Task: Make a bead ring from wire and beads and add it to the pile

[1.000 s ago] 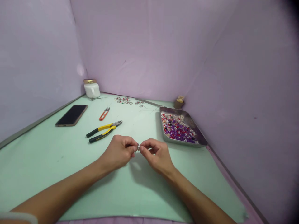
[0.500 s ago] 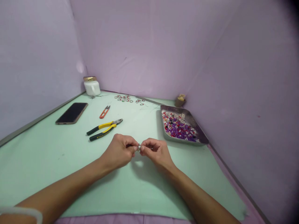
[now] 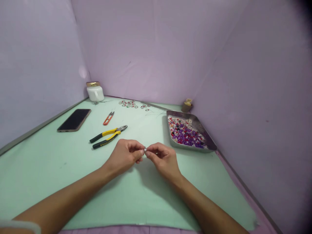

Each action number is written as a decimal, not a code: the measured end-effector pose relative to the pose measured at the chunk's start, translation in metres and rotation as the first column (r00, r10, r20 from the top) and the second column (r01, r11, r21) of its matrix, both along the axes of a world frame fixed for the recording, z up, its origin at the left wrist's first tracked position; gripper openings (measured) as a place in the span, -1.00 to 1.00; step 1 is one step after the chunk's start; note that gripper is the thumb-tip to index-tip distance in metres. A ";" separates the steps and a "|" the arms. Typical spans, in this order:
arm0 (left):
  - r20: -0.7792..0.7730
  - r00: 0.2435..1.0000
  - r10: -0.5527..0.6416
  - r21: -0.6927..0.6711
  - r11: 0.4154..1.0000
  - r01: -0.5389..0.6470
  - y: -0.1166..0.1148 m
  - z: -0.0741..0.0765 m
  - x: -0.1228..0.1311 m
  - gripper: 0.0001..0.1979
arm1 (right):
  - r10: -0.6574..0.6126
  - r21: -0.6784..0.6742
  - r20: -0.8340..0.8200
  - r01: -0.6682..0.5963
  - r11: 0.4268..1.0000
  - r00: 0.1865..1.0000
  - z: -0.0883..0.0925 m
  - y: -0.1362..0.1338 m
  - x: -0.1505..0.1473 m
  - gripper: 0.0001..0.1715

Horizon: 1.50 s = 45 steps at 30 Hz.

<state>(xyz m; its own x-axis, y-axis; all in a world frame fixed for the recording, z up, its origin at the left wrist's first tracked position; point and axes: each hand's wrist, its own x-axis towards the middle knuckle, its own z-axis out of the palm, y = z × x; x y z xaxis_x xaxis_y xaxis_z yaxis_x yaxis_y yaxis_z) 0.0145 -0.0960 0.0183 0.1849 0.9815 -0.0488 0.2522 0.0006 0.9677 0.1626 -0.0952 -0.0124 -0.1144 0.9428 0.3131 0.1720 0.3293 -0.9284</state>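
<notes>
A small beaded ring (image 3: 145,149) with a pale, pearl-like bead is pinched between my two hands above the green table covering. My left hand (image 3: 126,152) grips its left side between thumb and forefinger. On the other side, the thumb and forefinger of my right hand (image 3: 163,157) close on the ring too. Most of the ring is hidden by fingertips, so its full shape cannot be made out. Pliers (image 3: 109,136) with yellow and black handles lie just beyond my left hand. To the right of my right hand stands a metal tray (image 3: 192,150) of purple, red and white beads.
Orange thread snips (image 3: 108,118) and a dark phone (image 3: 74,120) lie at the left. At the back are a white jar (image 3: 95,93) with a gold lid, several beaded rings (image 3: 128,104) and a tiny pot (image 3: 187,105). Pale walls (image 3: 156,48) enclose the table.
Both hands keep their pinch on the ring, with the fingers shifting slightly around it. The whole view has moved a little.
</notes>
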 end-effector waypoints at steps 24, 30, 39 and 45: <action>0.470 0.883 -0.001 -0.352 0.917 0.189 0.003 -0.024 0.005 -0.89 | 0.034 -0.369 -0.518 -0.259 0.893 0.855 0.006 0.007 0.003 -0.74; 0.413 0.904 0.111 -0.181 0.983 -0.038 0.014 -0.010 -0.009 -0.85 | 0.202 -0.280 -0.283 -0.282 0.917 0.938 0.005 0.011 0.011 -0.80; 0.266 0.962 0.055 -0.055 0.998 -0.041 0.012 -0.015 -0.007 -0.87 | 0.274 -0.384 -0.198 -0.332 0.861 0.941 0.002 0.005 0.003 -0.76; 0.160 0.983 0.091 0.025 0.995 -0.096 0.009 -0.013 -0.006 -0.87 | 0.178 -0.328 0.000 -0.168 0.930 0.984 0.006 0.003 0.000 -0.80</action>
